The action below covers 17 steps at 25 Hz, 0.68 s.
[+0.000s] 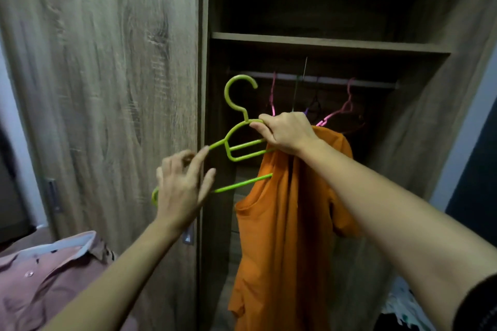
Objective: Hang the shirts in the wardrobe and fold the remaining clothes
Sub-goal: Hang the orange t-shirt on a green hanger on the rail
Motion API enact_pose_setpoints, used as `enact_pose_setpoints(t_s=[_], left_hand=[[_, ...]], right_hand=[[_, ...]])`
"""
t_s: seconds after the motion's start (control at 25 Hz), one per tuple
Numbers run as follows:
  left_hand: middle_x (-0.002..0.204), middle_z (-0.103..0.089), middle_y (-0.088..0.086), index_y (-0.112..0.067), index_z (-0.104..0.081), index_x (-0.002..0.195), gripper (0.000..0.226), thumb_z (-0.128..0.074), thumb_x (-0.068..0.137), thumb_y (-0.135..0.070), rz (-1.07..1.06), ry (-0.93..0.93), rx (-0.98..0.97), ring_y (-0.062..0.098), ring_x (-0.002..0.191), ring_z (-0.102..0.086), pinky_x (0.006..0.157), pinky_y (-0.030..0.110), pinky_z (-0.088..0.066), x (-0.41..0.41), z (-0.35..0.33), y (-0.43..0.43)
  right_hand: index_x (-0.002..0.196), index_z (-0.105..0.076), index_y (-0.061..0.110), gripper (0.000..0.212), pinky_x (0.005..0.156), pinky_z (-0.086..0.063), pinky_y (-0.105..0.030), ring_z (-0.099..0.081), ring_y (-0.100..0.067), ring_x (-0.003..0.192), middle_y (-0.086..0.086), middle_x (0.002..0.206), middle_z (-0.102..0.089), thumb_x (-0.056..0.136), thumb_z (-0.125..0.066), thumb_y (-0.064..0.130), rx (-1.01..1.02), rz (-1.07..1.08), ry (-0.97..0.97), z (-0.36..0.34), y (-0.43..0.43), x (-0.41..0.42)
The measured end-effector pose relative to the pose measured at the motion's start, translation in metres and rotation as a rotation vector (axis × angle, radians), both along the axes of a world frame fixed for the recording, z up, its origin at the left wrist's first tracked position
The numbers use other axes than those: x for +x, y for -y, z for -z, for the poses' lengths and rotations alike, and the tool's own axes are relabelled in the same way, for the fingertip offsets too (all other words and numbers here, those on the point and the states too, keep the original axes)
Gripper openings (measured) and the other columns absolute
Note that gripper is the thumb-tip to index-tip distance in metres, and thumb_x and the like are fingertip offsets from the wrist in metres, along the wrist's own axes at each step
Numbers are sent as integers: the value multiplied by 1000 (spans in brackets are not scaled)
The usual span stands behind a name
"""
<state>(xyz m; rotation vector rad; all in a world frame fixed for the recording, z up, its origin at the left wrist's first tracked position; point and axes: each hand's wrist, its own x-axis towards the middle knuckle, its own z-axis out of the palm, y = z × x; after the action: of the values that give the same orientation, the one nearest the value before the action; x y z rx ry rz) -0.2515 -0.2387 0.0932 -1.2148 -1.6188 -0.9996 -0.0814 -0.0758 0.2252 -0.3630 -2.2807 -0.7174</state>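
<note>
A wood-grain wardrobe point(107, 88) is dimly lit and deeply shadowed inside. A pale wall point(462, 137) is glimpsed beside it.

Orange tee point(282, 223) hangs limp, bunched round the right end of a green hanger point(239, 142) tilted down-left in front of the open wood-grain wardrobe point(322, 44), w/ a pink shirt point(40, 277), buttoned, lying crumpled low at left.

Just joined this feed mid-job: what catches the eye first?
An orange shirt hangs at centre from the right hand, which grips it with a green hanger. The open left hand is at the hanger's bare arm. Behind, pink hangers hang on the wardrobe rail.
</note>
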Motion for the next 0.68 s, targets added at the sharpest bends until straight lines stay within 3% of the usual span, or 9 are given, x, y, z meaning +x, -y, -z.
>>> enact_pose_setpoints(t_s=[0.12, 0.24, 0.32, 0.4, 0.52, 0.6, 0.68], left_hand=[[107, -40, 8, -23, -54, 115, 30, -49, 88, -34, -23, -59, 150, 29, 99, -42, 79, 43, -34, 24, 32, -1], [106, -45, 6, -18, -54, 118, 34, -38, 95, -38, 145, -274, -26, 25, 92, -51, 79, 39, -40, 41, 52, -17], [110, -50, 9, -17, -51, 127, 49, -32, 95, -49, 301, -81, -310, 25, 96, -55, 82, 41, -47, 57, 48, -31], [126, -43, 10, -30, -42, 135, 67, -26, 84, -70, 261, 210, -556, 27, 117, -42, 97, 46, -37, 62, 47, -41], [139, -23, 0, -41, -50, 118, 78, -22, 64, -89, 308, 455, -597, 24, 133, -16, 108, 52, -14, 41, 47, -47], [138, -21, -1, -45, -52, 109, 77, -21, 58, -94, 344, 502, -599, 22, 134, -12, 109, 52, -11, 16, 50, -42], [135, -31, 5, -43, -57, 111, 88, -11, 58, -96, 276, 298, -748, 27, 130, -23, 106, 53, -21, -13, 54, -35]], right_hand=[[81, -63, 18, 55, 44, -22, -18, -63, -27, 51, -4, 56, -65, 91, -22, 53, 41, -82, 23, -4, 6, -1], [84, -63, 18, 55, 47, -30, -23, -63, -26, 51, -3, 57, -64, 92, -21, 52, 21, -107, 9, -11, 13, 0], [85, -63, 19, 54, 48, -30, -23, -62, -25, 51, -3, 58, -64, 92, -21, 52, 47, -102, 0, -20, 17, 1], [87, -63, 20, 51, 47, -27, -21, -60, -21, 50, -1, 57, -62, 93, -23, 51, 71, -106, 5, -28, 20, 6], [85, -63, 21, 48, 44, -23, -19, -48, -13, 45, 4, 53, -53, 94, -26, 50, 85, -93, -14, -38, 17, 23], [82, -61, 22, 47, 43, -20, -18, -47, -13, 45, 7, 53, -48, 94, -25, 50, 57, -40, -35, -41, 8, 40], [82, -60, 21, 52, 43, -20, -17, -54, -19, 46, 4, 54, -52, 93, -20, 53, 60, 63, -17, -38, -6, 60]])
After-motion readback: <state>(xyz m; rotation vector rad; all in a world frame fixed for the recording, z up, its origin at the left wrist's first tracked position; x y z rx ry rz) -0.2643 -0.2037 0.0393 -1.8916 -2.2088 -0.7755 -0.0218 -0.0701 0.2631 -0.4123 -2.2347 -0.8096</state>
